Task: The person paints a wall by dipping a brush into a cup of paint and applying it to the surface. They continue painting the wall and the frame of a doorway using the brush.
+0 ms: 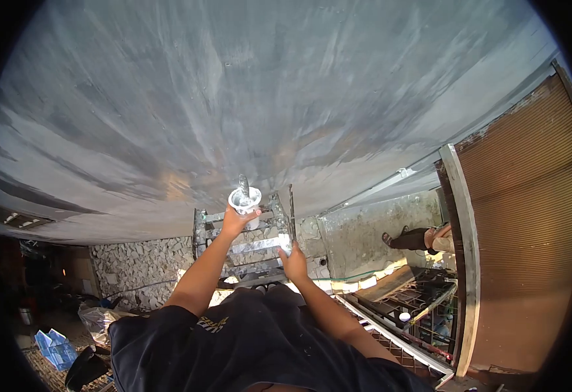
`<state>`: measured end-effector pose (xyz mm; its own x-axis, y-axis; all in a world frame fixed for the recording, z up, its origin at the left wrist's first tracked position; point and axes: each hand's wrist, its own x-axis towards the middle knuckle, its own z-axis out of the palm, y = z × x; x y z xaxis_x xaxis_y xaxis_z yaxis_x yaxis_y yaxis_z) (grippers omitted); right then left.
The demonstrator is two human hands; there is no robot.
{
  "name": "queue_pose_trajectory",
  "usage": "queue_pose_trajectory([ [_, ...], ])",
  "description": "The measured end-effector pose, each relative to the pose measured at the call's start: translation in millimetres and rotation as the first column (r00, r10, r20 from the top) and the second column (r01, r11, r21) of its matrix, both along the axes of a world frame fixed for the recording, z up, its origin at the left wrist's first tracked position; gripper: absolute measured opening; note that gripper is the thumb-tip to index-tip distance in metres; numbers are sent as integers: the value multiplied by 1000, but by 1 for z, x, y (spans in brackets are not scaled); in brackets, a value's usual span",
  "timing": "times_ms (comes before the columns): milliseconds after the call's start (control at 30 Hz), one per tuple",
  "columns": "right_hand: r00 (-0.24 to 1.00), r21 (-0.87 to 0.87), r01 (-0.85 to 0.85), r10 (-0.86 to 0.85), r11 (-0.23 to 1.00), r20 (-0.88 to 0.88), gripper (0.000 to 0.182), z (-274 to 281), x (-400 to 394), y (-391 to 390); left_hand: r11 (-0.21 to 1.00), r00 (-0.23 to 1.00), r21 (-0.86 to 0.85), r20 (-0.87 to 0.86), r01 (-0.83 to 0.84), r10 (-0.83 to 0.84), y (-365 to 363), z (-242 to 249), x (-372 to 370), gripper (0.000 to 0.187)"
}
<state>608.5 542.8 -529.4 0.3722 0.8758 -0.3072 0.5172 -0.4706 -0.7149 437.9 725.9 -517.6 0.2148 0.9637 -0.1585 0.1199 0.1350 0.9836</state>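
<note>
My left hand (235,222) is closed around a white plastic tub (254,222) of white paste, held up close to the wall. A smeared grey tool (243,185) stands upright in the tub. My right hand (294,262), lower and to the right, is closed on a wide putty knife (292,212), seen nearly edge-on as a thin dark line with white by the fingers. Below the tub is a paint-spattered ladder (199,236) with flat rungs. The grey wall (233,98), streaked with lighter and darker smears, fills the view ahead.
A rubble stone surface (143,262) lies below left. At right are a concrete ledge (377,228), another person's leg (416,239), a wooden post (465,261) and a brown corrugated sheet (527,228). Metal frames (397,340) and a blue package (56,349) lie lower down.
</note>
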Motion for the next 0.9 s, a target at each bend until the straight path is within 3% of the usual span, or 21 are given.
queue_pose_trajectory([
  [100,999,44,-6,5,999,34,65,-6,0,0,1000,994,3,-113,-6,7,-7,12,-10,91],
  [167,1000,61,-19,17,998,19,65,-2,0,2,996,977,86,-214,11,8,-18,-14,-29,101],
  [267,1000,75,-26,26,997,9,67,-5,1,3,986,931,161,-348,-51,105,-39,12,-50,105],
  [333,999,69,-44,44,997,2,67,-6,1,-5,988,936,87,-318,-127,148,-49,37,-70,115],
  [400,999,69,-21,17,997,48,61,-3,0,-2,947,820,302,-510,-111,259,-58,69,-95,125],
  [467,1000,103,0,1,995,-4,50,-10,1,0,952,774,263,-565,-158,285,-59,95,-124,130],
  [500,998,116,-20,27,993,-59,61,-10,3,0,941,729,281,-601,-190,327,-64,101,-138,128],
  [533,996,125,-51,59,991,-65,61,-15,4,7,928,680,303,-634,-218,367,-66,106,-153,127],
  [600,997,41,-13,16,999,-70,66,-22,5,0,908,640,304,-644,-287,418,-79,103,-181,124],
  [667,998,7,-55,55,998,-43,68,-16,2,-2,852,518,344,-682,-395,516,-87,106,-210,120],
  [733,997,78,-54,50,995,51,69,-15,4,-1,802,454,371,-678,-468,578,-108,111,-236,117],
  [800,993,107,-108,102,988,56,69,-20,8,7,746,388,406,-666,-528,637,-125,118,-262,114],
  [867,997,106,-69,65,992,33,65,-21,6,5,675,243,474,-687,-565,685,-149,125,-291,111],
  [900,999,97,-34,33,995,19,63,-20,5,0,675,238,467,-693,-571,680,-163,126,-303,111],
])
